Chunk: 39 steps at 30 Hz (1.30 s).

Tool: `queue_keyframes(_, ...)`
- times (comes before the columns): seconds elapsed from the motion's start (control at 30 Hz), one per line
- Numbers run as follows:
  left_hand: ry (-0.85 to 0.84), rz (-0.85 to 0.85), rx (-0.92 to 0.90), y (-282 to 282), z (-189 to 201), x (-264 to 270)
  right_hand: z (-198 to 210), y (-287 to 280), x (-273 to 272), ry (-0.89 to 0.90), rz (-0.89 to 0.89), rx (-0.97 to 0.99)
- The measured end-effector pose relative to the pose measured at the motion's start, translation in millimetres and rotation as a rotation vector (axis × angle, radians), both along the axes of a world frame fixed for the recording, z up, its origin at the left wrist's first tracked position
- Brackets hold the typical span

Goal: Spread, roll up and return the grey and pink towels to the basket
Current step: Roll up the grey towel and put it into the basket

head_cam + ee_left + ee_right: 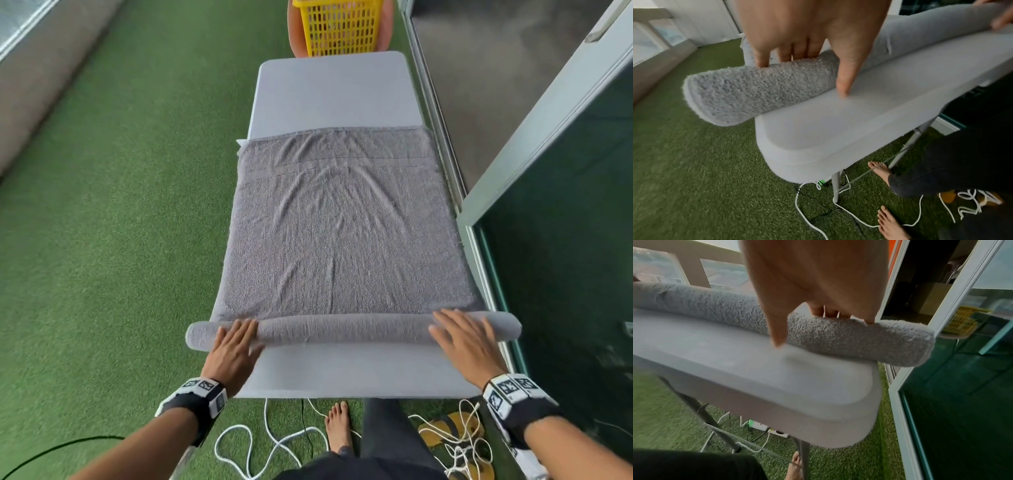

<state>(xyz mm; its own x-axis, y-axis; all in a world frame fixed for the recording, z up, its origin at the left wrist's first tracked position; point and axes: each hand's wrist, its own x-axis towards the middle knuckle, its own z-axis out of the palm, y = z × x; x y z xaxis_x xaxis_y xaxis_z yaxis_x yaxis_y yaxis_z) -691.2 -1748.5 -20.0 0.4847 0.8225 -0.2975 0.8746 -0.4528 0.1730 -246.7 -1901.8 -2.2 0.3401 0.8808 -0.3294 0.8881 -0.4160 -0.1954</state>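
Head view: yellow basket [339,27] beyond table [332,92], glass door [561,240] beside.

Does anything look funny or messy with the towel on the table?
A little. The grey towel is wider than the table, so both ends of its rolled part stick out past the table's sides. The flat part is wrinkled. Both hands, left and right, rest on the roll.

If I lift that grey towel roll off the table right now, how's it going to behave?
The grey towel would probably flop: it's soft terry. Only its near edge is rolled under the left hand and right hand, so the flat part would likely trail and unwind. Its ends already overhang the table.
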Motion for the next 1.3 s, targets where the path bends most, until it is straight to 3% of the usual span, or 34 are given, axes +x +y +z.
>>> queue_keyframes(0.07,0.077,-0.046,-0.039,-3.2,-2.8,2.4,-9.3,-11.2,0.0,-0.025,0.053,-0.124)
queue_keyframes(0.2,0.101,-0.005,-0.018,-3.3,5.7,15.6,-4.5,-14.2,-3.2,-0.05,0.085,-0.145)
queue_keyframes(0.3,0.039,0.018,0.079,12.7,11.5,23.7,0.8,5.2,6.9,-0.072,0.094,-0.099)
queue_keyframes(0.4,0.007,0.099,0.052,31.0,12.5,34.0,7.5,23.4,20.3,-0.081,0.009,0.107)
queue_keyframes(0.53,0.074,-0.01,-0.036,34.5,8.1,42.1,5.2,26.3,27.9,-0.024,0.053,-0.131)
queue_keyframes(0.67,0.103,-0.007,-0.023,28.6,7.3,40.5,8.0,27.1,25.8,-0.105,0.12,-0.196)
queue_keyframes(0.77,0.103,-0.029,0.037,34.1,14.2,40.4,16.5,41.2,33.1,-0.052,0.16,-0.265)
queue_keyframes(0.93,0.016,0.097,0.054,61.8,13.2,40.9,19.7,62.0,51.5,-0.021,0.034,-0.047)
queue_keyframes(1.03,0.118,0.006,-0.024,59.3,8.7,42.0,13.8,55.8,48.5,0.021,0.075,-0.179)
queue_keyframes(1.1,0.169,0.003,-0.012,51.7,8.4,43.9,3.3,45.4,43.1,-0.028,0.113,-0.156)
queue_keyframes(1.3,0.093,0.119,0.044,34.9,11.1,21.7,-11.1,34.2,-4.2,-0.021,0.063,0.081)
